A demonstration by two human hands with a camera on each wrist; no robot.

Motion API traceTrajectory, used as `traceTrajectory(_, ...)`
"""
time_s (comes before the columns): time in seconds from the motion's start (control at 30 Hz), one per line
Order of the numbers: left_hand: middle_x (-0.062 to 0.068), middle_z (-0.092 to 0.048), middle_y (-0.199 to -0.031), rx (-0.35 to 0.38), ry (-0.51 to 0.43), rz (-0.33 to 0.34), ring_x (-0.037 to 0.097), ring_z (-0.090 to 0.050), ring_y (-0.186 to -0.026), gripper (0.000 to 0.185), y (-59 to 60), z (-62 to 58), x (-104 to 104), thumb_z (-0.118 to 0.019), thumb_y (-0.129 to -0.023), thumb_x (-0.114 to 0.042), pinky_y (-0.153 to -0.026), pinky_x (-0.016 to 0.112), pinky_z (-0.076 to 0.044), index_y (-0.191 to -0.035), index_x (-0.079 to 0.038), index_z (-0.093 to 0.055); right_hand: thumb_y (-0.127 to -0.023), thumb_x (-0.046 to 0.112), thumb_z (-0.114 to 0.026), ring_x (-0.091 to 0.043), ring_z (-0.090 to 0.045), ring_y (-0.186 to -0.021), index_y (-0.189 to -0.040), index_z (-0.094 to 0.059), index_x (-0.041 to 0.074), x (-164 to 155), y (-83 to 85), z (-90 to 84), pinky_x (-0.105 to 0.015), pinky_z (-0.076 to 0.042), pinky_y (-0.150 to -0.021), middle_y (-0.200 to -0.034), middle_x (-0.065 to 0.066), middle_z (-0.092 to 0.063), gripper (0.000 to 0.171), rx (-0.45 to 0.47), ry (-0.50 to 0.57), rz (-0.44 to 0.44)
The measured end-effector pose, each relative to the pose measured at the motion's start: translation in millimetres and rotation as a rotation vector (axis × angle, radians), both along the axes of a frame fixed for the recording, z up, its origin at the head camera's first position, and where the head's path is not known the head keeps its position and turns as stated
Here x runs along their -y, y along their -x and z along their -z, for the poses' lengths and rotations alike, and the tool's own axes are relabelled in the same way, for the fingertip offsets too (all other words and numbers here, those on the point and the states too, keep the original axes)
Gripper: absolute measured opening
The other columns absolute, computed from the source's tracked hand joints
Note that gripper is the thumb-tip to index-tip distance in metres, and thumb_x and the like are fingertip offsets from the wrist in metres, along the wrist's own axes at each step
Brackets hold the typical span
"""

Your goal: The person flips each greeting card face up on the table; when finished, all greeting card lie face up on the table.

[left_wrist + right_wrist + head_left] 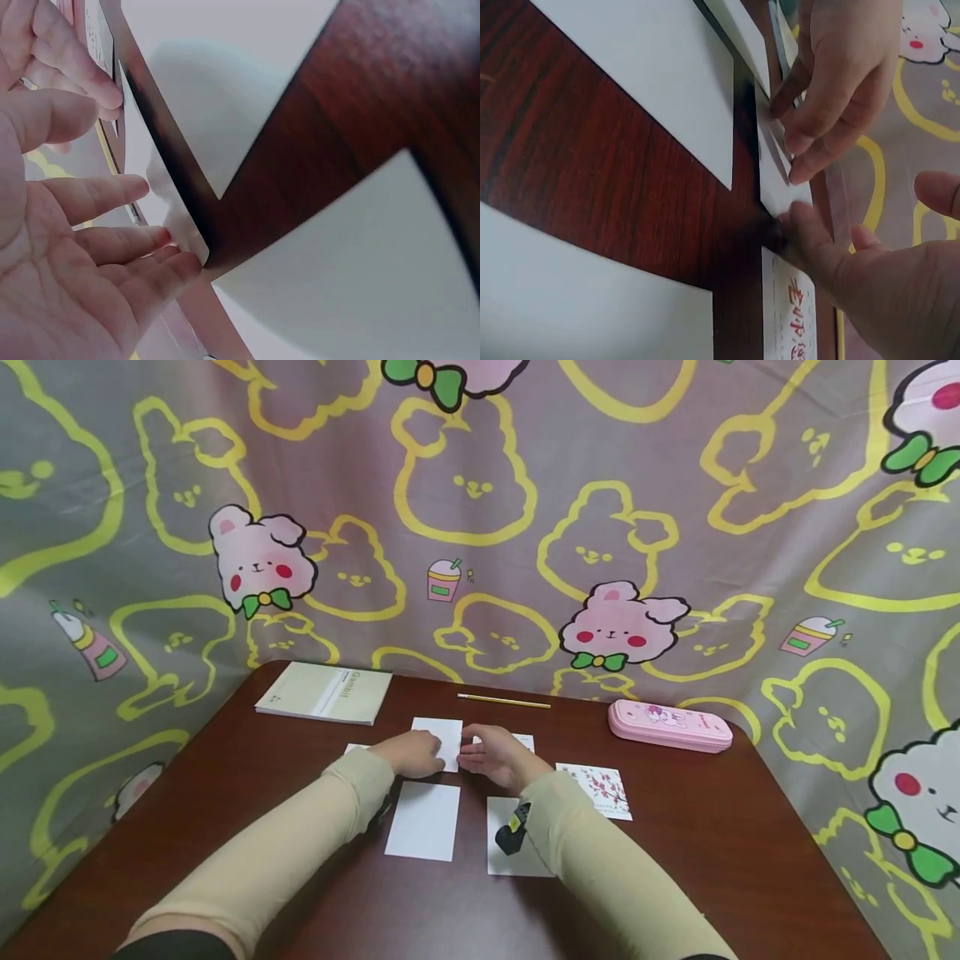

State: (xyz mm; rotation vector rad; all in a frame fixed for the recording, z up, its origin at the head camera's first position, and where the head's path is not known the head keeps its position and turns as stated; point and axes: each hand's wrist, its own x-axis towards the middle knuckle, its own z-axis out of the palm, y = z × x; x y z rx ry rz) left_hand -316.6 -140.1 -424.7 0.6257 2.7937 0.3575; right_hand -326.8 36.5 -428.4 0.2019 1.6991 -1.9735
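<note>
A: What are the hands doing, starting from the fingers?

B: The left hand (pixel 411 752) and the right hand (pixel 497 758) meet over one white card (pixel 442 737) near the table's middle. Judging by the wrist views, the left fingertips (pixel 161 247) pinch that card's lifted edge, and the right hand's fingertips (pixel 804 225) touch its other end, with the thumb held apart. The card seems tilted up off the wood rather than lying flat.

A: And around it?

B: From that card, two blank white cards lie at about six o'clock, one (pixel 423 820) under the left forearm and one (pixel 504 847) partly hidden by the right sleeve. A card printed with pink blossoms (pixel 602 787) sits at about four o'clock. A printed card (pixel 521 742) shows just past the right hand, at three o'clock.

A: How far along does the work look?

B: Probably midway: several cards are laid out in rows, and this one is not yet set down.

A: Anything farther out?

B: A notebook (pixel 324 692) at ten o'clock, a pencil (pixel 503 700) at one o'clock, a pink pencil case (pixel 669 725) at two o'clock, all on the brown table (pixel 750 860).
</note>
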Motion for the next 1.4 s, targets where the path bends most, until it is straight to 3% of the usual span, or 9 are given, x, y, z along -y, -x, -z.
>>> traceTrajectory(0.27,0.026,-0.067,-0.121,0.017,-0.026,-0.051,0.04,-0.062,-0.12,0.047,-0.7,2.0,1,-0.065,-0.094,-0.027,-0.105,0.049,-0.047,-0.122,0.011,-0.066,-0.103,0.016,-0.051,-0.018,-0.064,-0.087,-0.134,-0.051,-0.003,-4,2.5,3.2,-0.023,-0.053,-0.075,-0.099,-0.014,-0.066,0.037,0.038,0.034,-0.022)
traceTrajectory(0.5,0.026,-0.067,-0.121,-0.008,-0.024,-0.041,0.039,-0.062,-0.118,0.06,0.1,2.5,5,-0.076,-0.085,-0.025,-0.105,0.048,-0.047,-0.129,0.012,-0.061,-0.106,0.018,-0.045,-0.038,-0.061,-0.123,-0.14,-0.048,-0.004,-3,4.7,5.6,-0.044,-0.048,-0.104,-0.139,-0.029,-0.058,0.041,0.005,0.026,-0.036)
traceTrajectory(0.7,0.025,-0.064,-0.133,-0.029,-0.065,-0.049,0.038,-0.058,-0.129,0.051,1.9,5.6,11,-0.065,-0.093,-0.014,-0.111,0.047,-0.042,-0.137,0.011,-0.058,-0.108,0.015,-0.043,-0.04,-0.054,-0.133,-0.143,-0.044,-0.009,-1,6.5,2.3,-0.047,-0.044,-0.111,-0.143,-0.031,-0.053,0.042,-0.017,0.118,0.0)
traceTrajectory(0.8,0.021,-0.066,-0.131,-0.047,-0.144,-0.09,0.036,-0.059,-0.127,0.046,1.4,5.4,14,-0.059,-0.097,-0.013,-0.109,0.047,-0.044,-0.138,0.007,-0.06,-0.109,0.014,-0.042,-0.038,-0.055,-0.133,-0.147,-0.042,-0.01,-2,6.2,0.3,-0.045,-0.045,-0.11,-0.144,-0.031,-0.052,0.045,-0.049,0.155,0.016)
traceTrajectory(0.87,0.02,-0.069,-0.126,-0.071,-0.218,-0.123,0.033,-0.065,-0.115,0.043,0.8,5.0,17,-0.055,-0.101,-0.014,-0.103,0.046,-0.048,-0.138,0.006,-0.061,-0.109,0.014,-0.043,-0.037,-0.055,-0.133,-0.149,-0.041,-0.008,-3,5.7,-1.2,-0.044,-0.045,-0.11,-0.145,-0.03,-0.053,0.046,-0.073,0.188,0.026)
traceTrajectory(1.0,0.02,-0.07,-0.123,-0.195,-0.346,-0.175,0.028,-0.065,-0.101,0.039,-1.5,3.2,21,-0.05,-0.105,-0.012,-0.092,0.046,-0.051,-0.138,0.004,-0.062,-0.109,0.015,-0.045,-0.033,-0.06,-0.128,-0.149,-0.045,-0.005,-6,4.8,-2.2,-0.043,-0.047,-0.108,-0.147,-0.028,-0.052,0.044,-0.122,0.227,0.027)
traceTrajectory(1.13,0.021,-0.068,-0.127,-0.262,-0.465,-0.267,0.032,-0.065,-0.115,0.037,-2.7,-0.9,24,-0.045,-0.108,-0.012,-0.098,0.05,-0.051,-0.136,0.004,-0.062,-0.109,0.017,-0.046,-0.026,-0.066,-0.118,-0.148,-0.045,-0.005,-9,6.0,0.2,-0.038,-0.051,-0.103,-0.15,-0.029,-0.048,0.045,-0.149,0.204,0.022)
traceTrajectory(1.27,0.026,-0.065,-0.131,-0.178,-0.639,-0.338,0.039,-0.062,-0.122,0.039,0.1,-6.3,25,-0.04,-0.11,-0.013,-0.102,0.053,-0.049,-0.136,0.009,-0.059,-0.11,0.013,-0.045,-0.026,-0.066,-0.115,-0.146,-0.044,-0.009,-11,8.1,2.6,-0.036,-0.053,-0.101,-0.148,-0.031,-0.049,0.043,-0.174,0.145,0.067)
traceTrajectory(1.4,0.025,-0.067,-0.128,0.001,-0.865,-0.411,0.032,-0.067,-0.113,0.04,4.6,-9.4,24,-0.039,-0.111,-0.013,-0.096,0.043,-0.053,-0.138,0.011,-0.056,-0.109,0.007,-0.046,-0.037,-0.057,-0.128,-0.142,-0.046,-0.012,-12,10.8,4.8,-0.043,-0.048,-0.107,-0.145,-0.032,-0.05,0.039,-0.214,0.07,0.109)
